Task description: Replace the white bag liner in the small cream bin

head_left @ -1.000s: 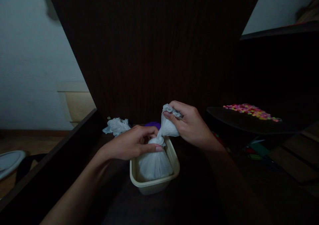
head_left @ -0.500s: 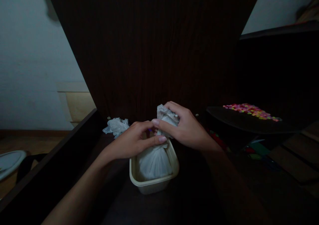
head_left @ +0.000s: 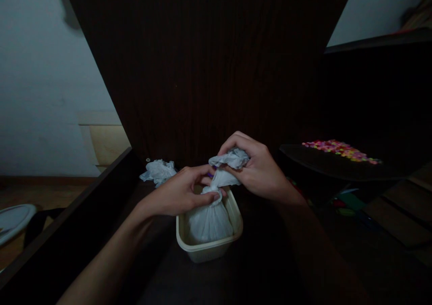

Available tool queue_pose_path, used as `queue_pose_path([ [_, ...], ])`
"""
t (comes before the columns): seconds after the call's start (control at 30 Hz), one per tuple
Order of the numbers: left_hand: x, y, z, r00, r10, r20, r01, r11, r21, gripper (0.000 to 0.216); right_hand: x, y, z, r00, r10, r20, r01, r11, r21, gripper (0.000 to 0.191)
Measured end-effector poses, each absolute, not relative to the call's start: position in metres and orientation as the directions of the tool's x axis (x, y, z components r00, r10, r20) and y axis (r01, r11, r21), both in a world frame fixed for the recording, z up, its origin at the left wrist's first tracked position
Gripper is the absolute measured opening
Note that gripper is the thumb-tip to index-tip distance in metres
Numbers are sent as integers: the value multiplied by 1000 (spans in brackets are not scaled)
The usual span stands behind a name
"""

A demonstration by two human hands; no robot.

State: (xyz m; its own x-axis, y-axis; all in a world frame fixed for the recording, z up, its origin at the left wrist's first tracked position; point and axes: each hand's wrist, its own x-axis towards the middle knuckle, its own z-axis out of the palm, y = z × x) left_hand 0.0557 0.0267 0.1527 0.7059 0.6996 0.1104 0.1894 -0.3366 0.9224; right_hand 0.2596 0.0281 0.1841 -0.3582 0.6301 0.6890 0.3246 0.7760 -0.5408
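A filled white plastic bag [head_left: 209,224] sits inside a cream rectangular tub [head_left: 209,248], its neck twisted or knotted above the bulge. My left hand [head_left: 185,190] is closed at the neck, with thumb and fingers pinching the plastic there. Up and to the right, my right hand [head_left: 254,168] grips the bunched top of the bag, pulling the plastic slantwise from the neck. What the bag contains is hidden.
Crumpled white plastic [head_left: 158,172] lies behind my left wrist by the dark back panel [head_left: 202,71]. A raised dark side board [head_left: 67,210] runs along the left. On the right, a dark shelf [head_left: 310,163] bears colourful small beads [head_left: 340,150].
My right hand has risen a little and moved right, drawing the bag's top with it. The twisted neck now shows between my hands. The tub stays in place.
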Motion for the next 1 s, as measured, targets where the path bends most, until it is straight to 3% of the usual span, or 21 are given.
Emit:
queue_pose_path([
  [0.27, 53, 20, 159, 661, 728, 183, 99, -327, 940, 46, 260, 31, 181, -311, 691, 653, 412, 717, -562, 10],
  [0.63, 51, 27, 161, 621, 751, 224, 275, -477, 835, 19, 270, 37, 181, -314, 735, 601, 473, 670, -572, 17],
  [0.8, 50, 29, 161, 568, 779, 265, 368, -528, 766, 22, 273, 37, 181, -339, 743, 577, 485, 664, -569, 18],
  [1.0, 51, 28, 159, 572, 758, 314, 341, -567, 750, 20, 274, 33, 183, -438, 764, 474, 478, 644, -597, 17],
])
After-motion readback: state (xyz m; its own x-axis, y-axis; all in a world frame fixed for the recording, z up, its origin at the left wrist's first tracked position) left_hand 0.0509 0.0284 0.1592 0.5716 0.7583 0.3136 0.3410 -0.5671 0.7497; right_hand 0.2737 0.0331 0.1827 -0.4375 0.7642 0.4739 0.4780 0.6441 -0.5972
